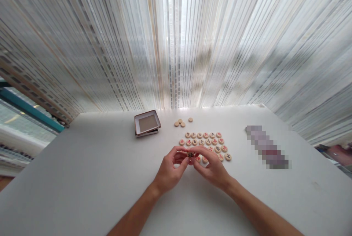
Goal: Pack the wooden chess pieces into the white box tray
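My left hand (171, 170) and my right hand (210, 166) meet above the white table (82, 177), fingertips pinched together on one round wooden game piece (190, 153) with a dark mark. Just beyond them, several round pale pieces (205, 142) with red or black characters lie in rows, face up. Three or so blank-side pieces (180, 122) lie farther back. My right hand covers the nearest pieces of the rows.
A small open square box (147, 123) with a brown rim stands at the back, left of the pieces. A blurred-out oblong patch (268, 147) lies on the right. Sheer striped curtains (176, 37) hang behind the table's far edge.
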The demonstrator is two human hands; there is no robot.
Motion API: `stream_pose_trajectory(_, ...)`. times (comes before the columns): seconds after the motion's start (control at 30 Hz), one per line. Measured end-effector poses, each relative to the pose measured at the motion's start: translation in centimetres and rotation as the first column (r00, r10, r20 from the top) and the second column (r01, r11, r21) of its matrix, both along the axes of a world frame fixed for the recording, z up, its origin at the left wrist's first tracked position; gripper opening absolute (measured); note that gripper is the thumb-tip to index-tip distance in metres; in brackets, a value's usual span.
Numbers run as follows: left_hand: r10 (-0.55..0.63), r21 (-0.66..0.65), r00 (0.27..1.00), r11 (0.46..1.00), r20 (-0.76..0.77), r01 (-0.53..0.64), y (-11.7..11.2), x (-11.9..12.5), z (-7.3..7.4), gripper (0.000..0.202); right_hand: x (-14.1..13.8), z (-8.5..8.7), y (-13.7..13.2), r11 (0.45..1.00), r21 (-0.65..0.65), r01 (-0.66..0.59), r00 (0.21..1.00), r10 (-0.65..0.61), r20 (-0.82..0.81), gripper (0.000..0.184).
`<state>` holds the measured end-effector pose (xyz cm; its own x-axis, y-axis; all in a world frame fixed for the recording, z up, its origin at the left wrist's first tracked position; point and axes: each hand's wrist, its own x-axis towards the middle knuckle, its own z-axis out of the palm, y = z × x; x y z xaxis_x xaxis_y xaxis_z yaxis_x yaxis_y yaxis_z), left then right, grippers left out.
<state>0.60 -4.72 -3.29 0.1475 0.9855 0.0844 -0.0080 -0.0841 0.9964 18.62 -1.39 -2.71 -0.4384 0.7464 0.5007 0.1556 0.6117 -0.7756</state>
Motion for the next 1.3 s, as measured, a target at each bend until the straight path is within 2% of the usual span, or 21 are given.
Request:
stream_pose_trajectory(0.33,0.004,0.148,0.993,0.989,-0.117,0.014,-0.3,0.2,0.2,0.021,0.0,-0.1,0.0,0.99,-0.114,0.085,0.996,-0.085,0.003,0.008)
stream_pose_trajectory(0.7,0.073,0.239,0.971,0.971,-0.229,-0.017,-0.3,0.3,0.0,0.02,0.2,-0.2,-0.2,0.977,-0.17,0.128,0.992,-0.125,0.028,0.011)
stream_pose_trajectory(0.97,0.094,0.256,0.955,0.967,-0.281,-0.02,-0.2,0.0,0.0,0.023,0.4,0.3,0.1,0.983,-0.163,0.085,0.996,-0.079,0.044,0.01)
stream_pose_trajectory(1.17,0.113,0.258,0.949,0.965,-0.296,-0.035,-0.1,-0.2,0.2,0.016,0.5,0.5,0.1,0.993,-0.117,0.026,0.999,-0.021,0.048,0.011)
stream_pose_trajectory(1.3,0.145,0.27,0.942,0.961,-0.304,-0.061,0.2,-0.7,0.2,0.016,1.3,0.4,0.9,0.997,-0.032,0.076,0.993,-0.073,0.089,0.012)
